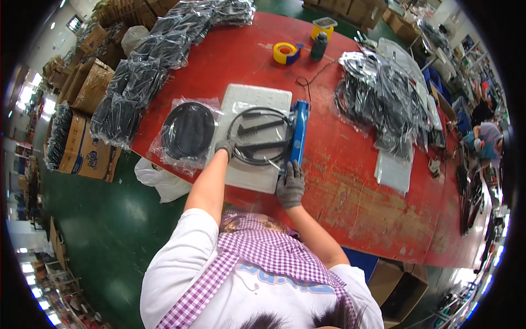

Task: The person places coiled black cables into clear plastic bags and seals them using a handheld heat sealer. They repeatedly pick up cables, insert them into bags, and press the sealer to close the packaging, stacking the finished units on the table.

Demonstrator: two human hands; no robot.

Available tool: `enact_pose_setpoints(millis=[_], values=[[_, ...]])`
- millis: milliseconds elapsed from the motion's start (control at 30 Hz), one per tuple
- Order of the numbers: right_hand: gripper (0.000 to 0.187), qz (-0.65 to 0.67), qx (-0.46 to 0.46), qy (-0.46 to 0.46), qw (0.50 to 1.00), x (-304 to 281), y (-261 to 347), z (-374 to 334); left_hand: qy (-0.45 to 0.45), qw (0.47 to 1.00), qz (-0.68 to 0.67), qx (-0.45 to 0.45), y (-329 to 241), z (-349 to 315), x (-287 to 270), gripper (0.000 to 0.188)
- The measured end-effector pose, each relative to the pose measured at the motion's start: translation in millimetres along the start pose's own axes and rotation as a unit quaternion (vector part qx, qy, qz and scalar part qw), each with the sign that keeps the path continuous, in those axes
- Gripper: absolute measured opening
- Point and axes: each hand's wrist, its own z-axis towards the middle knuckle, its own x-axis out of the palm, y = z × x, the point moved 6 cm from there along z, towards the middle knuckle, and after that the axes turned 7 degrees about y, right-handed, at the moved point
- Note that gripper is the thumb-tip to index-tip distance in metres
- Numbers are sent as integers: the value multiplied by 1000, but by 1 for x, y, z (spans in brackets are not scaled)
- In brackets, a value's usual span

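My left hand, in a grey glove, is closed on the left edge of a clear bag holding a coiled black cable and black plastic parts. This bag lies on a white foam board. Its right end reaches a long blue bag sealer along the board's right side. Also gloved, my right hand rests on the sealer's near end with its fingers stretched out. Left of the board lies another bagged black coil.
The red table carries bagged black parts piled at left and right. At the far side are a tape roll, a dark bottle and a yellow tub. Cardboard boxes stand on the floor at left.
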Motion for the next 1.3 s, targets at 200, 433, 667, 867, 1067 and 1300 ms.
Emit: enact_pose_setpoints(millis=[200,433,667,867,1067,1300], values=[[41,419,140,-5,897,-68,-20,-1,228,931,-267,-103,-19,-97,69,15],[32,586,386,110,704,11,-80,-110,280,895,-321,-132,7,-167,66,14],[28,682,491,77,536,84,24,-64,330,903,-276,3,-23,-186,26,39],[20,629,437,-22,643,136,92,2,315,914,-209,144,-57,-186,-64,41],[15,576,304,73,756,164,175,108,251,892,-359,114,-50,-164,-154,29],[31,169,290,121,934,256,119,142,365,727,-553,-181,-2,-97,-140,23]])
